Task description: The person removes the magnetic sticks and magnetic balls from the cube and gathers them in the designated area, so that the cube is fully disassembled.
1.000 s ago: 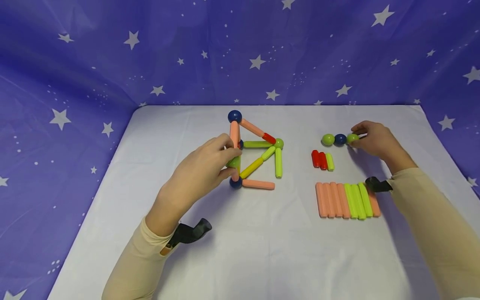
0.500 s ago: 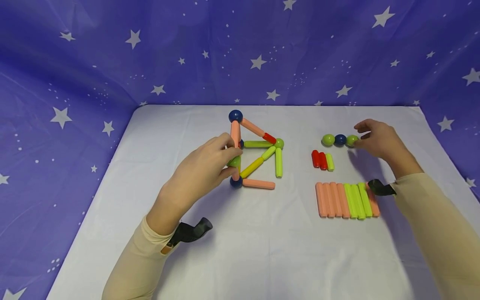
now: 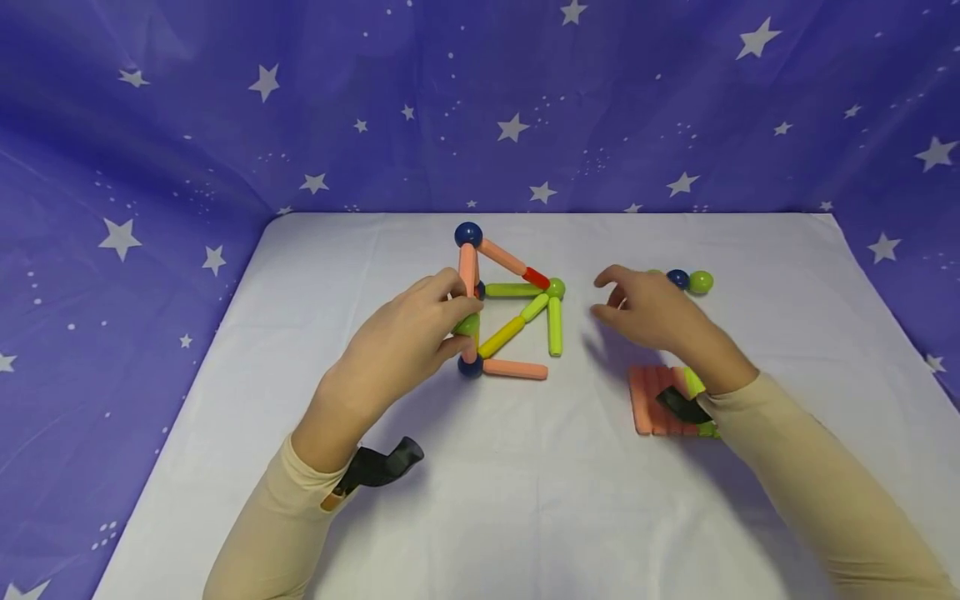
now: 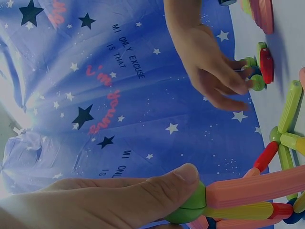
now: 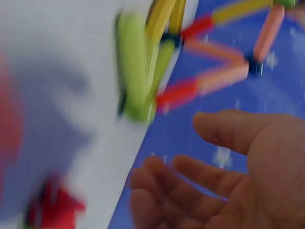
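ball [image 3: 467, 325], green, in the pinch of left hand [image 3: 401, 342]; right hand [image 3: 652, 310] loosely spread

A purple curtain [image 3: 420, 50] with white stars [image 3: 513, 127] and lettering [image 4: 127, 51] borders a white-covered table [image 3: 517, 500]

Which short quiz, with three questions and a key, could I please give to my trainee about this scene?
1. Multiple choice: what colour is the ball that the left hand holds?
a) red
b) green
c) blue

2. True or false: the right hand is empty.

3. Fill in: in the head view, from the topmost blue ball, a pink stick runs down to the right and meets a ____ stick.

Key:
1: b
2: true
3: red stick
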`<state>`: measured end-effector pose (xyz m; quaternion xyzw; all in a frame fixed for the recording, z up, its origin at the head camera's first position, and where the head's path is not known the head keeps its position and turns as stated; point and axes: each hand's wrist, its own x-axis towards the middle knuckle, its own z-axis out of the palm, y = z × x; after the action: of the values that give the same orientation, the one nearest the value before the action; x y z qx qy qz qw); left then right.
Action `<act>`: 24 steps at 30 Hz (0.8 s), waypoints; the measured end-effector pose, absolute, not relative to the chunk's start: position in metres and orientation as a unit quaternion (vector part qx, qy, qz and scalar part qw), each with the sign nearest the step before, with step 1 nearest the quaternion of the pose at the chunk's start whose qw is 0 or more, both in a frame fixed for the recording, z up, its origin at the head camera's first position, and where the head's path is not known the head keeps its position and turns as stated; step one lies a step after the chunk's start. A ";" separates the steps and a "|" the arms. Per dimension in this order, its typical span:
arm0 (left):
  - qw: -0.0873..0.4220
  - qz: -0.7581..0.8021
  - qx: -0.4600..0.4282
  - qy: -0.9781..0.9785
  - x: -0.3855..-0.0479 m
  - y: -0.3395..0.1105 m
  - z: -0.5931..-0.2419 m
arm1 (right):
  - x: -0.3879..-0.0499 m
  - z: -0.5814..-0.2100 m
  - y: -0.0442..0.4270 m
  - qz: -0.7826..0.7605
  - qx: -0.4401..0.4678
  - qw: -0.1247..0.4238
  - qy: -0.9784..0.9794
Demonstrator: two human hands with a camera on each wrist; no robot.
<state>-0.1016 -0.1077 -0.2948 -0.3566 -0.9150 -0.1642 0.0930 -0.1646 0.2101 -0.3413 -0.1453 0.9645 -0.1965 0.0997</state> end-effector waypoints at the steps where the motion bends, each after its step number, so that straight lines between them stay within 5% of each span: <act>1: 0.093 -0.163 -0.356 -0.915 -0.101 -0.108 -0.295 | -0.163 -0.344 0.199 -0.192 -0.146 0.114 0.964; 7: 0.093 -0.160 -0.356 -0.916 -0.101 -0.109 -0.294 | -0.154 -0.369 0.144 -0.175 -0.082 0.175 0.965; 24: 0.087 -0.173 -0.361 -0.912 -0.102 -0.111 -0.294 | -0.144 -0.372 0.134 -0.171 -0.068 0.123 0.975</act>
<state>-0.1017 -0.1109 -0.2935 -0.3607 -0.9123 -0.1732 0.0873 -0.1444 0.1341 -0.3724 -0.0676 0.9753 -0.1707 0.1227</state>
